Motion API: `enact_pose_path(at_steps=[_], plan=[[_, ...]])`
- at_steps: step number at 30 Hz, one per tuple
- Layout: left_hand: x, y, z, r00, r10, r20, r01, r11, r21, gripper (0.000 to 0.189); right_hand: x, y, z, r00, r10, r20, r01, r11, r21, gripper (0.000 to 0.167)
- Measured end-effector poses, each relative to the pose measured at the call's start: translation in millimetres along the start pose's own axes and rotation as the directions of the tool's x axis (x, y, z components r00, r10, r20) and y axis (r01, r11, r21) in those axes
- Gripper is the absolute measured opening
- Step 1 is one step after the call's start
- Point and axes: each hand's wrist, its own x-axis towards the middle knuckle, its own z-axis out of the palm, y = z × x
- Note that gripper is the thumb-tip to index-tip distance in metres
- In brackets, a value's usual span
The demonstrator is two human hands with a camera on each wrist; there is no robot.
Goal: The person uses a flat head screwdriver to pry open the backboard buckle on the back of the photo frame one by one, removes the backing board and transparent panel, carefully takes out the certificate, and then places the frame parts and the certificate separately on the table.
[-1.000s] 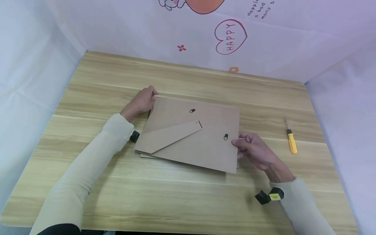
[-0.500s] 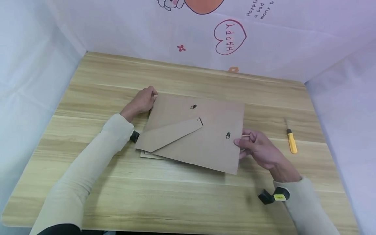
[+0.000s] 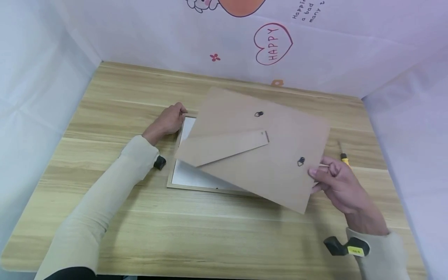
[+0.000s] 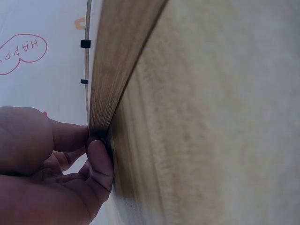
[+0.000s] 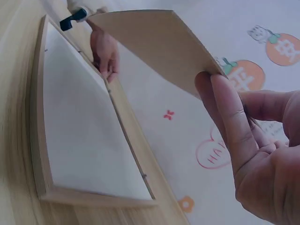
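Observation:
My right hand [image 3: 341,186] pinches the right edge of a brown picture frame backing board [image 3: 280,167] between thumb and fingers. The board is raised and tilted over the frame, with two black hanging rings and a fold-flat stand leg [image 3: 227,147] on its upper face. Beneath it lies a wooden picture frame [image 5: 43,154], face down, with a white sheet [image 5: 84,126] inside. My left hand [image 3: 169,119] grips the frame's far left corner; the left wrist view shows its thumb and a finger [image 4: 99,157] there. In the head view, the board hides most of the frame.
A yellow-handled screwdriver [image 3: 344,157] lies to the right, its handle partly behind my right hand. Small dark tabs [image 4: 85,43] stick up along the frame's inner edge. A white printed curtain [image 3: 238,46] backs the wooden table [image 3: 210,241].
The backing board has come up off the frame and shifted right in my right hand, baring the white sheet at the left. My left hand has stayed at the frame's corner.

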Motion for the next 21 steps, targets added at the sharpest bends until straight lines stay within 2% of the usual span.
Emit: enact_pose_path(at_steps=[6,11,14,21], plan=[[0.5,-0.7,1.4,1.0,0.007,-0.003,-0.007,1.0,-0.007,0.032,-15.7,-3,-9,0.992,-0.124,-0.026,0.127,0.975,0.184,0.049],[1.0,-2.6,2.0,1.0,0.02,-0.009,-0.02,1.0,-0.001,0.032,-23.2,0,-15,0.979,-0.172,-0.112,0.188,0.97,0.156,0.049],[0.8,-3.3,2.1,1.0,0.02,-0.008,-0.02,1.0,0.003,0.033,-27.2,3,-19,0.967,-0.199,-0.161,0.227,0.958,0.175,0.046],[-0.8,-3.5,1.3,0.999,0.039,0.0,-0.039,0.999,0.004,0.033,-33.4,15,-30,0.939,-0.239,-0.249,0.309,0.902,0.3,0.043]])
